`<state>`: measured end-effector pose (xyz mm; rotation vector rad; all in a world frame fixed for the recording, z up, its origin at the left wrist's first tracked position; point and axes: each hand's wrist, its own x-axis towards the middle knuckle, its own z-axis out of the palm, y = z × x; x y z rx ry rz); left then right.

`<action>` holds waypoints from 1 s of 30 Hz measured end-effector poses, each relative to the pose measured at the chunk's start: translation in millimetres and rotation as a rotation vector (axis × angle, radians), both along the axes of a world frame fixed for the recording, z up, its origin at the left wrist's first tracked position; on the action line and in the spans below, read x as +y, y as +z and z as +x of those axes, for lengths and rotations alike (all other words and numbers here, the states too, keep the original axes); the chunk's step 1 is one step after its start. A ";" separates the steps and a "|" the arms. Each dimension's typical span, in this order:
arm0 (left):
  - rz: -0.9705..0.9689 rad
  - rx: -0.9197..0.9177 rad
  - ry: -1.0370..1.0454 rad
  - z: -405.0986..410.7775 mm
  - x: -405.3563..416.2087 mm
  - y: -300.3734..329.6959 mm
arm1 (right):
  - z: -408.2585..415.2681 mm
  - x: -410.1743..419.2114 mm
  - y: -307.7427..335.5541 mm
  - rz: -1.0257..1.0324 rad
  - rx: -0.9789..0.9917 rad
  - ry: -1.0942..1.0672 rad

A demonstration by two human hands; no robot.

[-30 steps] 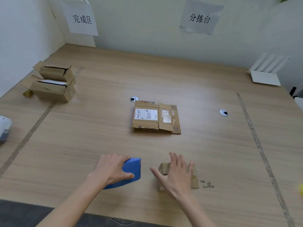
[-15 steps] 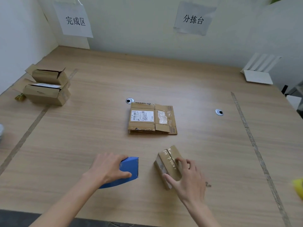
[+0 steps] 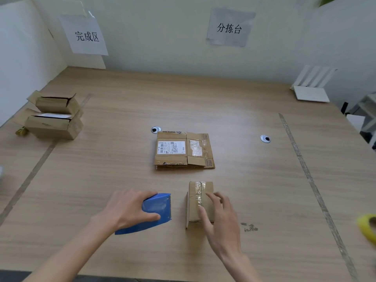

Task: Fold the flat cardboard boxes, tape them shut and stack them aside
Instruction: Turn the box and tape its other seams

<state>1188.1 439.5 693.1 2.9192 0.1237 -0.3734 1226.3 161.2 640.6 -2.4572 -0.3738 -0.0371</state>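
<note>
Head view. A small folded box stood on the table just nearer the wearer than the stack of flat boxes, with its long axis running away from the wearer toward that stack and a taped seam along that axis on its top face. The right hand lay on the box from the near right side, fingers spread loosely over the top and thumb against the near end, so it steadied the box rather than enclosing it. The left hand was closed over a blue tape dispenser that rested on the table just left of the box, apart from it, its front edge facing the box. Judged from this layout, the box lay to the right of the dispenser and the seam ran crosswise to the line between them; any further taping pass would call for the left hand to carry the dispenser rightward and align it with that axis. The right hand was the nearer to the box. Two finished boxes were stacked well to the left of the flat boxes, below a wall sign. A yellow roll showed well right of the box, cut by the frame edge.
</note>
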 end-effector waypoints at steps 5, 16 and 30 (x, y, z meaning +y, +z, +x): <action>-0.060 -0.054 -0.062 -5.4 -0.6 45.6 | 9.9 19.8 32.9 0.354 0.262 0.244; -0.145 -0.188 -0.182 -7.3 -33.2 104.3 | 22.3 21.4 77.7 0.784 0.883 0.410; -0.152 -0.173 -0.126 -18.0 -63.8 76.3 | 18.9 -37.4 61.0 0.742 0.615 0.050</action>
